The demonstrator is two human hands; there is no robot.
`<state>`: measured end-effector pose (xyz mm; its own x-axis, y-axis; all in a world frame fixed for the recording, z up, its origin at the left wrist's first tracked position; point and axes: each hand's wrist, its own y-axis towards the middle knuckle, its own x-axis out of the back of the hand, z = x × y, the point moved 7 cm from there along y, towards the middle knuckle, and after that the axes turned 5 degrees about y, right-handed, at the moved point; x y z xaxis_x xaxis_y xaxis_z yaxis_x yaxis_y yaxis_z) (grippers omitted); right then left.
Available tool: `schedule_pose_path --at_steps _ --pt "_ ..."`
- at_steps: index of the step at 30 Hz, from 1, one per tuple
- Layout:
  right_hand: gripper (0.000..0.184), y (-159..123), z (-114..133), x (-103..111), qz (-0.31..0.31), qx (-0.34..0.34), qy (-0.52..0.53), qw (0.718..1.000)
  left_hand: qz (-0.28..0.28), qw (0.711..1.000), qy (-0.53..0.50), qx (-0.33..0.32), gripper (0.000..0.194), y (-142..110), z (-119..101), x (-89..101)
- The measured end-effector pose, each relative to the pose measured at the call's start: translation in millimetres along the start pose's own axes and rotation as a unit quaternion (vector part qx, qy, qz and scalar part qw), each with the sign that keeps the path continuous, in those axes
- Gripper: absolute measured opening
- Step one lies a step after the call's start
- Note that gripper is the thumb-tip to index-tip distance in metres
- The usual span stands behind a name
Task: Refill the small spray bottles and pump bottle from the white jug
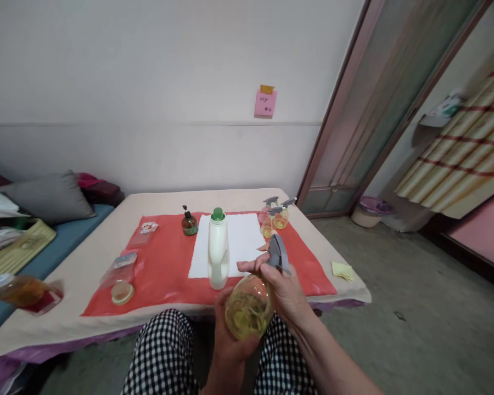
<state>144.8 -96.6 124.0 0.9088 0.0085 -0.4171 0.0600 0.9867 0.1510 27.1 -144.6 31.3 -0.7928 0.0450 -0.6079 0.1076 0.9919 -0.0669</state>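
My left hand [230,343] is wrapped round the lower side of a round clear spray bottle [249,310] with yellowish liquid in it. The bottle is tilted above my lap, in front of the table's near edge. My right hand [286,288] grips the grey trigger spray head [278,252] at the bottle's neck, some of its fingers stretched out to the left. Just beyond, a tall white bottle [218,252] with a green cap [218,214] stands upright at the front of a white sheet [245,230].
Round spray bottles [280,218] stand together at the back right. A brown pump bottle [189,222] is left of the sheet, on a red cloth [168,269]. A jar lid [122,292], plastic bags [121,266] and an amber bottle [28,293] lie left; yellow paper [342,271] lies right.
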Motion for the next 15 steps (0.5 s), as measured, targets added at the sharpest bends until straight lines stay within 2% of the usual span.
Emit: schedule_pose_path --at_steps 3,5,7,9,11,13,15 --pt "0.023 -0.3 6.6 -3.5 0.044 -0.003 0.035 0.998 0.043 0.986 -0.025 0.161 0.062 -1.0 10.1 -4.3" --pt "0.024 0.3 11.7 -3.0 0.065 0.001 0.077 0.995 0.069 0.952 -0.06 0.291 0.06 -8.4 21.8 -9.5" --pt "0.024 2.3 15.8 1.3 0.058 0.011 0.106 0.993 0.082 0.915 -0.101 0.382 0.064 -17.5 32.2 -14.0" --pt "0.024 5.1 17.9 7.8 0.03 0.018 0.116 0.993 0.09 0.896 -0.124 0.416 0.063 -22.8 39.8 -14.5" --pt "0.025 8.0 20.9 15.6 -0.012 0.029 0.124 0.992 0.089 0.903 -0.117 0.405 0.065 -22.0 44.6 -7.6" --pt "0.026 10.6 28.3 25.8 -0.065 0.056 0.134 0.987 0.068 0.917 -0.089 0.383 0.065 -17.7 47.0 7.6" --pt "0.023 12.5 39.3 39.3 -0.123 0.099 0.139 0.978 0.021 0.927 -0.063 0.369 0.06 -11.6 46.2 28.9"
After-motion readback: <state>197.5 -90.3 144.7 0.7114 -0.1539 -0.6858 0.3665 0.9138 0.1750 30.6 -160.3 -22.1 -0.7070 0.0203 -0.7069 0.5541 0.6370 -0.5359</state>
